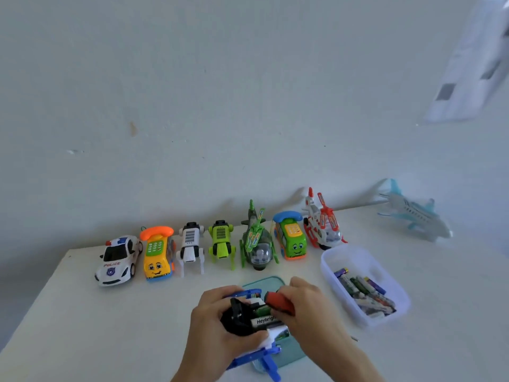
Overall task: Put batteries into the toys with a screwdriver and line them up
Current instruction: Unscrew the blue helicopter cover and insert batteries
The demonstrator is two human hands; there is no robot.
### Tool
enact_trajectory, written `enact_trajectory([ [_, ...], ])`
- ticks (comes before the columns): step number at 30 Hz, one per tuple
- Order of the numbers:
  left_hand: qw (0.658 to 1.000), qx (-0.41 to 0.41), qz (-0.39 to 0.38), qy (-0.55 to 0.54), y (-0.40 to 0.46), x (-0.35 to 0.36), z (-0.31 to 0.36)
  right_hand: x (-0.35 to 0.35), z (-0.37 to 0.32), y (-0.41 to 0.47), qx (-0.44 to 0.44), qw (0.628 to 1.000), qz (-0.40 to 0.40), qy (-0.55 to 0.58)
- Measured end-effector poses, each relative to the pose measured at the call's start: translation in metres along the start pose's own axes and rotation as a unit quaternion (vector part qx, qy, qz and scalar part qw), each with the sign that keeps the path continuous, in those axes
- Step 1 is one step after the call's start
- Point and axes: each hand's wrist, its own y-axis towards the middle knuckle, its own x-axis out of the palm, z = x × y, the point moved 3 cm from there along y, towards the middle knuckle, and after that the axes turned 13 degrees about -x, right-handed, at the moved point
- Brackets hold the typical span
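Both hands at 6 o'clock on the white table [82,312]: left hand [217,323] grips an upturned blue toy [257,357] with its battery bay open, batteries [265,321] seated inside, over a teal tray [271,282]; right hand [305,304] holds the red-handled screwdriver [278,300] against the bay. Seven toys sit in a row from 9 to 1 o'clock along the wall: police car [117,260], yellow phone car [157,253], white robot dog [190,248], green robot dog [221,242], green helicopter [257,241], green phone car [292,237], red-white helicopter [322,221]. Clear tub [338,257] of spare batteries [363,293] sits at 3 o'clock, pale blue plane [416,213] at 2 o'clock.

Toy row [220,244] blocks far edge, battery tub [363,282] blocks right — table [68,312] open front-left.
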Motion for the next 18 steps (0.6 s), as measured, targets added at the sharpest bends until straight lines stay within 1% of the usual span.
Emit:
enact_trajectory([
  [3, 1.0, 0.015, -0.014, 0.001, 0.001, 0.027, 0.014, -0.014, 0.02, -0.016, 0.001, 0.999, -0.027, -0.038],
  [5, 0.999, 0.01, -0.024, -0.02, 0.002, 0.038, 0.024, -0.022, 0.035, -0.026, 0.02, 0.999, 0.0, -0.032],
  [6, 0.999, 0.007, -0.027, -0.03, 0.003, 0.044, 0.028, -0.026, 0.043, -0.03, 0.036, 0.998, 0.042, 0.001],
  [7, 0.999, 0.007, -0.029, -0.035, 0.007, 0.052, 0.033, -0.034, 0.054, -0.035, 0.05, 0.992, 0.101, 0.049],
  [9, 0.999, 0.005, -0.023, -0.039, 0.012, 0.063, 0.039, -0.043, 0.088, -0.042, 0.114, 0.962, 0.21, 0.132],
  [10, 0.999, 0.005, -0.019, -0.04, 0.014, 0.068, 0.042, -0.045, 0.109, -0.044, 0.159, 0.948, 0.236, 0.145],
  [11, 0.999, 0.004, -0.01, -0.036, 0.016, 0.073, 0.044, -0.044, 0.13, -0.044, 0.2, 0.945, 0.23, 0.122],
  [12, 1.0, 0.005, -0.005, -0.03, 0.017, 0.083, 0.049, -0.046, 0.153, -0.046, 0.236, 0.948, 0.2, 0.078],
  [13, 1.0, 0.009, -0.001, -0.022, 0.018, 0.087, 0.049, -0.042, 0.169, -0.046, 0.259, 0.953, 0.154, 0.025],
  [15, 1.0, 0.022, -0.003, 0.0, 0.016, 0.094, 0.054, -0.034, 0.191, -0.046, 0.275, 0.957, 0.076, -0.06],
  [17, 1.0, 0.022, -0.013, 0.015, 0.016, 0.101, 0.058, -0.03, 0.204, -0.048, 0.268, 0.957, 0.025, -0.108],
  [18, 1.0, 0.018, -0.016, 0.019, 0.017, 0.104, 0.06, -0.031, 0.21, -0.05, 0.266, 0.956, 0.013, -0.122],
])
